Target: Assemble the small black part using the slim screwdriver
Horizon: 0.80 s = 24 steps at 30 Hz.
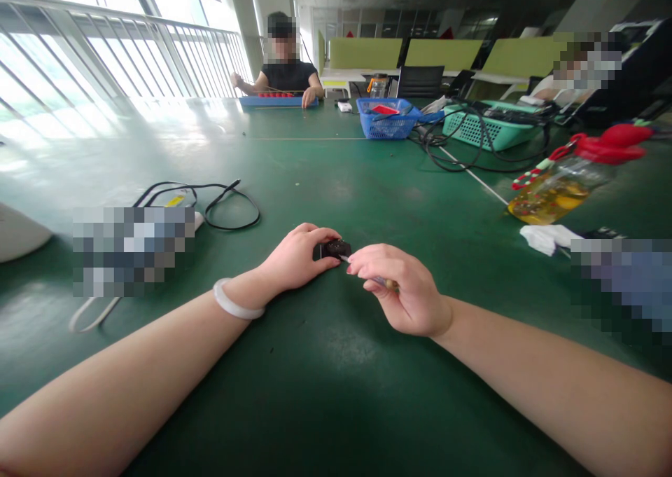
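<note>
Near the middle of the green table point(315, 365), my left hand point(299, 256) grips a small black object point(336, 247) between thumb and fingers, low at the tabletop. What the object is cannot be made out. My right hand point(404, 284) is closed around a thin tool point(386, 281) with a yellowish end. The tool's narrow metal tip reaches the near right side of the black object. A white bangle point(236, 300) circles my left wrist.
A black cable point(231, 207) lies at the left. Right of centre stand a blue basket point(388, 123) and a green basket point(488, 130) with cables. A red-capped bottle point(556, 186) leans at the right. Across the table sits a person point(291, 74) with a blue tray point(273, 101).
</note>
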Each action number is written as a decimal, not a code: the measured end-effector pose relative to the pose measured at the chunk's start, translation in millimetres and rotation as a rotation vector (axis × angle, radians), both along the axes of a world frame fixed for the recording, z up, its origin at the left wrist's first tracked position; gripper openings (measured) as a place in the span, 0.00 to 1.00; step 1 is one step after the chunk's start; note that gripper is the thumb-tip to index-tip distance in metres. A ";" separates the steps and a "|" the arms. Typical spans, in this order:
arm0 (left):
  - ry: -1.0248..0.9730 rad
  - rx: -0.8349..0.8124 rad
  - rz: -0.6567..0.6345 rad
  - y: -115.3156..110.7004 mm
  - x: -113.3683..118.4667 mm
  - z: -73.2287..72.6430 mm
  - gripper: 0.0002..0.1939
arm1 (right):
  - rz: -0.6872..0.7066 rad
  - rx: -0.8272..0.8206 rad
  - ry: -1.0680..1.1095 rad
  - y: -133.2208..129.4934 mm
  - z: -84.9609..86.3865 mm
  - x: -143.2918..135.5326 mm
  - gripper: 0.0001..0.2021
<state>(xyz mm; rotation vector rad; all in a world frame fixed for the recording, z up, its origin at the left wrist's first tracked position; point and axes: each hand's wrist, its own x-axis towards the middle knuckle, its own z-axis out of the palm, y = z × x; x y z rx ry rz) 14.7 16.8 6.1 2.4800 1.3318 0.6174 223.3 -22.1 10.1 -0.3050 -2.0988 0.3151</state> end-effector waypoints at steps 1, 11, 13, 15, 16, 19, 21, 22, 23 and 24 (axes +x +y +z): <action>0.001 -0.003 0.001 -0.1 0.1 0.3 0.17 | -0.009 0.000 -0.001 0.8 -0.2 -0.2 0.14; 0.001 -0.003 0.023 -0.1 -0.2 0.6 0.17 | 0.010 0.281 -0.366 -9.9 9.7 -6.5 0.10; 0.006 -0.011 0.032 0.3 -0.4 0.9 0.18 | 0.058 0.348 -0.587 -12.9 11.0 -9.3 0.10; 0.009 -0.016 0.034 0.6 -0.6 1.4 0.18 | 0.113 0.366 -0.711 -14.0 10.3 -11.6 0.10; 0.010 -0.017 0.033 0.7 -0.7 1.6 0.18 | 0.128 0.359 -0.727 -14.0 9.5 -12.4 0.09; 0.013 -0.018 0.025 0.7 -0.9 2.1 0.18 | 0.125 0.320 -0.665 -12.9 8.3 -13.2 0.09; 0.012 -0.017 0.025 0.8 -1.1 2.0 0.18 | 0.112 0.281 -0.585 -11.7 8.6 -12.4 0.09; 0.012 -0.016 0.025 0.9 -1.2 1.8 0.18 | 0.103 0.253 -0.530 -10.9 8.8 -11.6 0.09; 0.012 -0.014 0.024 1.0 -1.4 1.5 0.18 | 0.092 0.216 -0.464 -9.9 8.8 -10.5 0.09; 0.010 -0.013 0.022 1.2 -1.7 1.2 0.18 | 0.082 0.168 -0.391 -8.5 8.4 -9.2 0.09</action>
